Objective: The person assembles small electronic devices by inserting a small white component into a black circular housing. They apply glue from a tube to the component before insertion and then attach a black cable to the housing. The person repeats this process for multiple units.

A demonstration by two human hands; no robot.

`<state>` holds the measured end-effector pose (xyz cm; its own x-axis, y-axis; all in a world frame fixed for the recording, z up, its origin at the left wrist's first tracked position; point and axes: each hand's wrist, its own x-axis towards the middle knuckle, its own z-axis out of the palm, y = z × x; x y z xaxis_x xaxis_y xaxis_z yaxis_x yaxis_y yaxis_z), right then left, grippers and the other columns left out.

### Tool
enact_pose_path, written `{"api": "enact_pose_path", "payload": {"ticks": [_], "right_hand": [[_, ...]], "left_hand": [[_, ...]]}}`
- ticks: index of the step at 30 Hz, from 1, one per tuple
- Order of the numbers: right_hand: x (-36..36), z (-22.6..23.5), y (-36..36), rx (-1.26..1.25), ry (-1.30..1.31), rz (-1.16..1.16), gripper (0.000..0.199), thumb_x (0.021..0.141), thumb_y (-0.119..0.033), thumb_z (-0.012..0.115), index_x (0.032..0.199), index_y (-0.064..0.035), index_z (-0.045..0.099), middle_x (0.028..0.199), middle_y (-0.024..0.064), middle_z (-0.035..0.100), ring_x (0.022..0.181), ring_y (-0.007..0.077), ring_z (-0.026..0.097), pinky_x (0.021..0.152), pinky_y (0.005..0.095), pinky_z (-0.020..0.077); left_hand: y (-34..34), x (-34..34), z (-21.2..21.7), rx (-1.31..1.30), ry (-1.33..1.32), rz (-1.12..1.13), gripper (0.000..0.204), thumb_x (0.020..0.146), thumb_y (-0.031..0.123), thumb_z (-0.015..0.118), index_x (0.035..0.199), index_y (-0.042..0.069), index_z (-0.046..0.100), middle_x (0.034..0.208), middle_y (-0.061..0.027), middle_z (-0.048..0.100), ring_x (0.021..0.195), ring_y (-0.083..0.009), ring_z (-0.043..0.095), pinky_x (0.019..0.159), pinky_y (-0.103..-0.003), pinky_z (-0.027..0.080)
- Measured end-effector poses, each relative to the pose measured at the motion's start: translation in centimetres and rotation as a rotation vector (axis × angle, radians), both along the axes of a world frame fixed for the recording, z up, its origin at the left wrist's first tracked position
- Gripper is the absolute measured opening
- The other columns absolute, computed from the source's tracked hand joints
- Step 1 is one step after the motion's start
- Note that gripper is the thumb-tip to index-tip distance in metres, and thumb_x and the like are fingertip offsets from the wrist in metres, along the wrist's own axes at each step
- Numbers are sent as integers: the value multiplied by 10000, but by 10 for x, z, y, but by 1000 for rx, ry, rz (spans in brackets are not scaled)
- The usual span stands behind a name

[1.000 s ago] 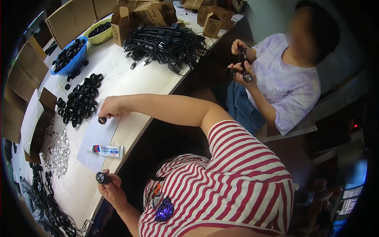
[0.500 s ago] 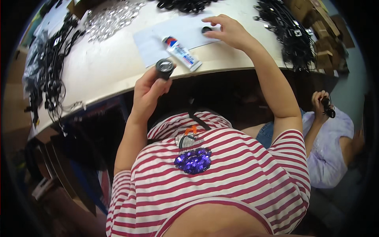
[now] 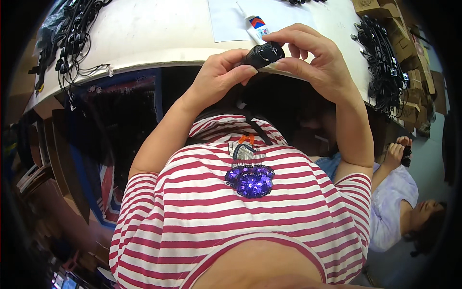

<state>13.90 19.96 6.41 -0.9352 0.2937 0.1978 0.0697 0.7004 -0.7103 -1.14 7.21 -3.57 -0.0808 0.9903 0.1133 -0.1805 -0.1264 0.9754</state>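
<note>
My left hand grips a short, ribbed black flashlight head from the left, thumb along its near side. It is held tilted at the table's front edge. At its right end sits a black ring, pinched between the thumb and index finger of my right hand. Whether the ring is screwed on or only resting there I cannot tell. Just beyond my hands a white glue tube with a blue and red print and a thin nozzle lies on white paper, its lower end hidden by my fingers.
Bundles of black cables lie on the pale table, one heap of cables at the left and another cable heap at the right. Cardboard boxes stand beyond the right heap. A co-worker sits at my right, holding a small black piece.
My right hand has taken the black ring from the paper and brought it to the flashlight head. My left hand has moved right and tipped the head over. The view has shifted nearer to me.
</note>
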Motion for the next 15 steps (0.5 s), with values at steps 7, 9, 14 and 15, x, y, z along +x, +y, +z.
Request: {"api": "enact_pose_path", "payload": {"ticks": [7,9,14,15], "right_hand": [[-8,-1,-5,82,0,21,332,695,-154,702,1009,-79,624,821,20,562,591,106,421,538,229,373],[-10,-1,-5,100,14,48,331,694,-145,701,1011,-83,625,828,21,568,586,106,427,534,228,376],[-8,2,-4,91,-83,106,358,688,-94,698,1032,-45,612,905,21,566,619,88,425,561,206,369],[-7,3,-5,115,-115,83,363,681,-97,704,1028,-43,612,907,22,566,617,89,429,560,206,370]], "left_hand": [[-6,-3,2,-12,-1,2,202,854,183,535,970,22,570,686,20,498,611,-44,409,547,-183,317],[-7,-3,3,-5,-30,-23,199,854,194,541,950,22,568,686,22,495,616,-45,414,554,-185,325],[-9,-6,1,18,-78,-100,252,850,206,569,1017,18,581,696,23,536,620,-42,472,578,-175,383],[-10,-4,1,31,-56,-74,247,848,205,570,1007,16,577,710,19,534,628,-46,466,583,-181,382]]}}
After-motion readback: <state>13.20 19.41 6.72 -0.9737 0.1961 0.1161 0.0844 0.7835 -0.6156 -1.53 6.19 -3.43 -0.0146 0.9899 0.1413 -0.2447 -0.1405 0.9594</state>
